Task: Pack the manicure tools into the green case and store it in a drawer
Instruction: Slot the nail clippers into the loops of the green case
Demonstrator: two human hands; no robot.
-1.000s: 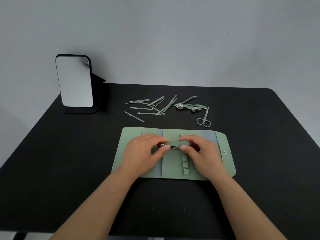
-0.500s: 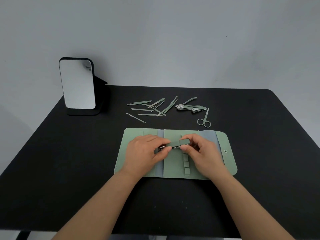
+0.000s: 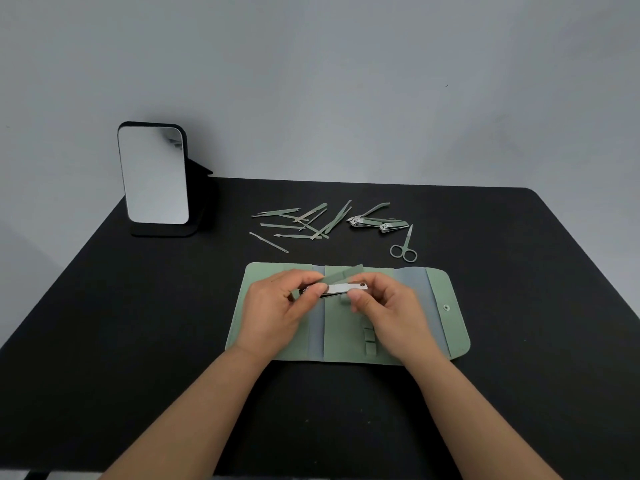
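Observation:
The green case (image 3: 446, 327) lies unfolded flat on the black table (image 3: 104, 341), with a snap on its right flap. Over its upper middle both hands hold a nail clipper (image 3: 346, 289) with a silver body and a green lever lifted up. My left hand (image 3: 277, 313) pinches the clipper's left end. My right hand (image 3: 391, 313) pinches its right end, just above a row of small green loops. Behind the case lie several thin green tools (image 3: 301, 223), two more clippers (image 3: 381, 224) and small scissors (image 3: 404, 249).
A standing mirror (image 3: 154, 174) on a black base is at the table's back left. A plain grey wall rises behind the table. No drawer is in view.
The clipper's green lever has swung up from its silver body. Both hands have stayed over the case's middle, and the right hand has shifted slightly on the clipper's end.

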